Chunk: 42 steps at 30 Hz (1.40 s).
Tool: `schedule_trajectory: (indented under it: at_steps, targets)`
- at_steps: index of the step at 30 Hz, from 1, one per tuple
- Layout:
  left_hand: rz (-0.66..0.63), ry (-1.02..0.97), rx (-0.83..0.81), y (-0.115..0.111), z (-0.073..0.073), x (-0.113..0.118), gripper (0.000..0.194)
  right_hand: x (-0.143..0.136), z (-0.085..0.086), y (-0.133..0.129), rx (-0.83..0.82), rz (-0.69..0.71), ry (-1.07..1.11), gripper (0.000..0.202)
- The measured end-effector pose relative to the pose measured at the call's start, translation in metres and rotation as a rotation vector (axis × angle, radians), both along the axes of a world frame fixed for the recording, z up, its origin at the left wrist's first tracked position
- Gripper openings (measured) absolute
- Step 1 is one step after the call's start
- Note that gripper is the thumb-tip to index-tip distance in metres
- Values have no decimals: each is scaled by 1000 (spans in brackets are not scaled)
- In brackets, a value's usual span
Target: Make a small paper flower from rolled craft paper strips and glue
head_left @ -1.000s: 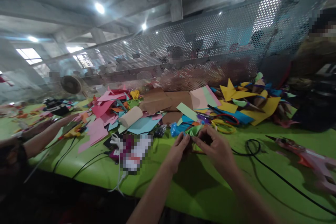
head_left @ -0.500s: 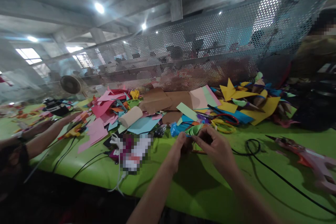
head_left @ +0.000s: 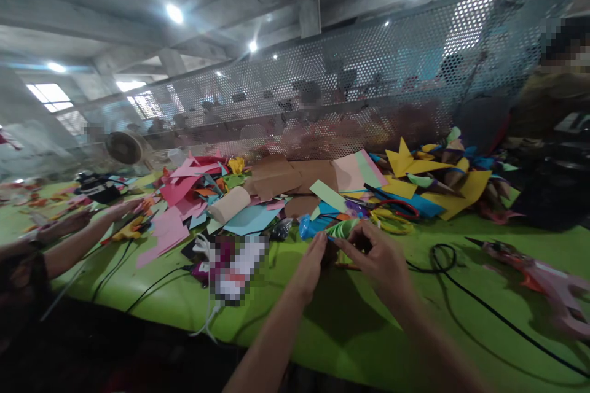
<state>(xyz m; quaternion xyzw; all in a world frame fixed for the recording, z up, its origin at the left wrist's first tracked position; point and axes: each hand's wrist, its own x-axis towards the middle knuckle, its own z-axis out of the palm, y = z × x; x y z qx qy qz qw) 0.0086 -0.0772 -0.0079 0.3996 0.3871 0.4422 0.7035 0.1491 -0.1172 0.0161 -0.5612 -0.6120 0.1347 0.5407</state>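
My left hand is closed, its fingertips pinched at a small blue piece, perhaps paper. From the other side my right hand bends thumb and fingers toward the same piece. Part of the piece and my left fingers' undersides are hidden. Just behind my hands lies a green striped item, and a blue crinkled wrapper sits to its left. Beyond my right hand are yellow scissor handles and scissors with red-and-black handles.
A pink glue gun lies at right, near a looping black cable. Yellow paper stars, brown paper and pink paper are piled behind. At left, another person's arms reach over the green table.
My hands stay nearly in place, with small finger shifts at the blue piece; my right fingers stretch slightly toward the left hand. The other person's hands at left move slightly.
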Motion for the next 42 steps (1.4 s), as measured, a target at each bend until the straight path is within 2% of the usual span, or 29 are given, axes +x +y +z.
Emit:
schedule_trajectory:
  at_steps: [6,11,19,25,30,32,37,42]
  targets:
    - [-12,-98,-137,-1,5,0,56,3,6,-1,16,50,213,30]
    - [-8,-187,-155,-3,14,-1,56,3,6,1,-20,85,277,29]
    - [-46,-174,-140,-3,7,-2,54,2,-3,5,-41,80,183,29]
    - [-71,-139,-52,0,-1,-3,47,3,-2,5,-48,116,256,34]
    - [-82,-109,21,-1,2,-2,48,3,-4,6,-60,84,234,29]
    - [-64,-112,8,-1,4,-1,48,4,-5,6,-64,73,210,26]
    - [82,-154,-160,1,2,0,53,3,-4,5,-57,104,248,28]
    - [61,-158,-161,2,0,0,51,4,-6,4,-64,32,80,27]
